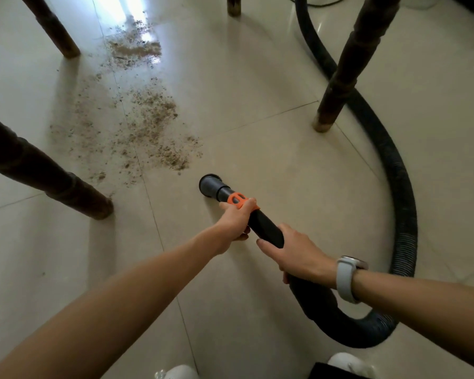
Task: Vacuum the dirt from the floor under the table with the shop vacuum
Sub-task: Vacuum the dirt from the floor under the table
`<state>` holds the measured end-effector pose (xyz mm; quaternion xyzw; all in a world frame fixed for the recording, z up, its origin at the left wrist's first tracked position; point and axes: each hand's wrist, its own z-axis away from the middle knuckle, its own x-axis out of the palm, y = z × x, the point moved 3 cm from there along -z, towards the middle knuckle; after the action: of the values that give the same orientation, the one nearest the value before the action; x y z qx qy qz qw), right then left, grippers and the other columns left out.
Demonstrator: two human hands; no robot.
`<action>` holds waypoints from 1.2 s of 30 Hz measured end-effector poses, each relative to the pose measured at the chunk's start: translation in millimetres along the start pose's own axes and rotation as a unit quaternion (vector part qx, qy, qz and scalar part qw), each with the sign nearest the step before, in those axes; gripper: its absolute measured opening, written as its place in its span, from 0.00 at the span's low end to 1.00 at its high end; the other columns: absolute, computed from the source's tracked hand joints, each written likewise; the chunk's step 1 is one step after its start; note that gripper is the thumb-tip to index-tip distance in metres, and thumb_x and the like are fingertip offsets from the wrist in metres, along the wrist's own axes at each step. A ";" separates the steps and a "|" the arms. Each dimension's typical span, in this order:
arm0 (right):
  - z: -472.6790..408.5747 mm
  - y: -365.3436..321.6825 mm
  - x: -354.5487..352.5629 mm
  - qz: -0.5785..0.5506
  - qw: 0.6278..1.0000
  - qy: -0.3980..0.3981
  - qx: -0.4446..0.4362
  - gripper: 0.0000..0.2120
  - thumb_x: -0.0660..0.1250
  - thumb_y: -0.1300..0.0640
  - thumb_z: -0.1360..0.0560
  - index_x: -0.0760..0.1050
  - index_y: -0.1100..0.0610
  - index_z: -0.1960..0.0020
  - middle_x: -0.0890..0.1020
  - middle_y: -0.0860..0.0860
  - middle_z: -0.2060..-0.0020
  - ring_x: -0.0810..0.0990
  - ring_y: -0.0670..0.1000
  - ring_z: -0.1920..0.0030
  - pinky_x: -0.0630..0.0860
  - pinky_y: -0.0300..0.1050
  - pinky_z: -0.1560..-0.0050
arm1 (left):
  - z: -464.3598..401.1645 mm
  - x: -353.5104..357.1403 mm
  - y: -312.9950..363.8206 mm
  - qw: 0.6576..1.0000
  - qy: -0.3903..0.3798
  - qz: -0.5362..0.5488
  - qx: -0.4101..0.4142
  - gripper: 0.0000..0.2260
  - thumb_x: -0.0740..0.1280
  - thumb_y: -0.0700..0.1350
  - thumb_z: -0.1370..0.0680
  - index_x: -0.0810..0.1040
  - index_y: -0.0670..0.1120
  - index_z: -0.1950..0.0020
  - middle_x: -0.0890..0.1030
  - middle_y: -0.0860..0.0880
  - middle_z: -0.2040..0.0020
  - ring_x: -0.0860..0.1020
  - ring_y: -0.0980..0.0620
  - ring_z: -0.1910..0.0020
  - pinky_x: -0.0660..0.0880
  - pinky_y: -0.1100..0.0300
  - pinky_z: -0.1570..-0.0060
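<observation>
A black vacuum wand [266, 227] with an orange collar [238, 200] points forward and left, its round nozzle [210, 186] down at the tiled floor. My left hand [234, 218] grips the wand just behind the orange collar. My right hand [293, 255], with a white watch on its wrist, grips the wand farther back where the ribbed black hose [400, 187] begins. Brown crumbly dirt [153, 124] is scattered on the floor just ahead and left of the nozzle, with a second patch [133, 49] farther away.
Dark wooden table legs stand around the dirt: near left [52, 181], far left [52, 28], far middle [233, 6], right [345, 69]. The hose loops behind the right leg and curves back past my right arm. White shoe tips [181, 372] show at the bottom edge.
</observation>
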<state>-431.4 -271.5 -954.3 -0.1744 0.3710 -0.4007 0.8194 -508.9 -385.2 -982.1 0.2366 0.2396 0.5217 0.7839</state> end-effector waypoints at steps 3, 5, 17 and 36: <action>-6.1 -0.1 -0.4 -0.032 0.999 -0.019 -0.009 0.11 0.63 0.45 0.23 0.66 0.51 0.50 0.77 0.53 0.65 0.79 0.52 0.73 0.78 0.44 0.70 | -2.6 0.4 0.5 1.000 0.019 -0.001 -0.006 0.23 0.60 0.53 0.21 0.55 0.44 0.33 0.72 0.47 0.58 0.72 0.53 0.62 0.72 0.61 0.64; -11.8 -3.0 2.3 -0.045 0.999 -0.024 -0.017 0.11 0.62 0.46 0.23 0.66 0.52 0.50 0.76 0.52 0.66 0.78 0.52 0.74 0.77 0.44 0.71 | -8.4 -3.9 1.9 0.999 0.034 -0.010 -0.009 0.23 0.60 0.53 0.21 0.55 0.43 0.34 0.71 0.47 0.57 0.72 0.53 0.62 0.72 0.61 0.65; -34.2 -42.0 29.0 -0.013 0.998 -0.027 -0.048 0.18 0.61 0.42 0.25 0.67 0.55 0.46 0.79 0.53 0.60 0.82 0.57 0.67 0.81 0.52 0.61 | -24.2 -60.3 -1.1 0.995 0.101 -0.012 -0.021 0.25 0.61 0.56 0.22 0.62 0.42 0.31 0.75 0.43 0.50 0.75 0.51 0.61 0.73 0.59 0.66; 24.1 85.0 -77.9 -0.022 0.979 0.170 0.106 0.18 0.59 0.39 0.25 0.66 0.53 0.47 0.79 0.53 0.59 0.82 0.56 0.65 0.81 0.52 0.59 | -10.5 137.5 53.2 0.986 -0.103 -0.114 0.061 0.22 0.58 0.57 0.21 0.68 0.42 0.35 0.77 0.44 0.48 0.77 0.51 0.56 0.74 0.61 0.62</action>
<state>-400.0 -158.0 -951.4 -0.0236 0.4567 -0.4791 0.7492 -506.0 -237.6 -974.9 0.3080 0.2145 0.3863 0.8425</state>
